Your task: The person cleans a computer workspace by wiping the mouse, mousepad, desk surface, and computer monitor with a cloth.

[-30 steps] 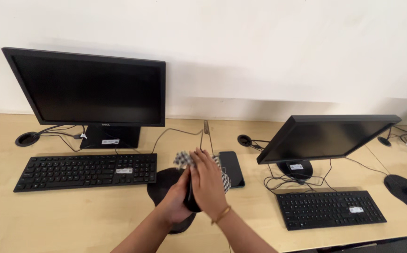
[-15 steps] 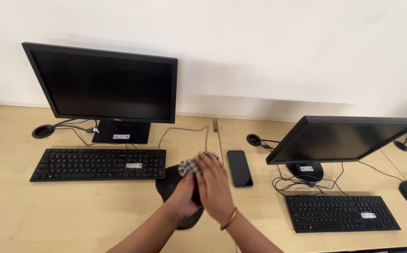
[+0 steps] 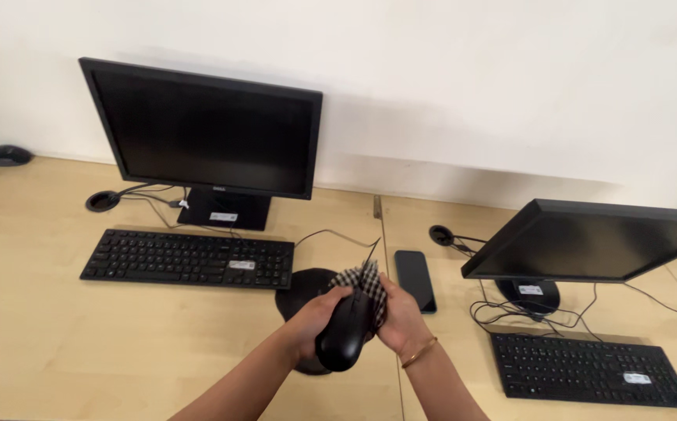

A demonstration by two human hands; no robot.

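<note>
Hands meet above the front edge of the light wooden desk (image 3: pixel 81 343), just right of its centre. The left hand (image 3: pixel 312 318) is wrapped around the left flank of a black corded computer mouse (image 3: pixel 344 334), fingers curled over its top, and holds it lifted clear of the desk. The right hand (image 3: pixel 401 321) is cupped against the mouse's right side with a black-and-white checked cloth (image 3: pixel 365 282) gripped between palm and mouse; the cloth bunches up past the mouse's far end. A gold bangle (image 3: pixel 418 352) sits on the right wrist. The mouse cable (image 3: pixel 338 234) rises from the far end of the mouse and runs back across the desk.

Directly beneath the hands lies a round black mouse pad (image 3: pixel 301 284), partly covered by them. A black smartphone (image 3: pixel 415 281) lies flat, screen up, just right of the cloth and apart from it. To the left, a black full-size keyboard (image 3: pixel 188 258) lies in front of a large black monitor (image 3: pixel 206 131) with a dark screen. To the right, a second black monitor (image 3: pixel 595 242) is tilted back, with a second black keyboard (image 3: pixel 592 370) in front of it. Another dark mouse (image 3: pixel 5 156) rests at the far left by the wall.
</note>
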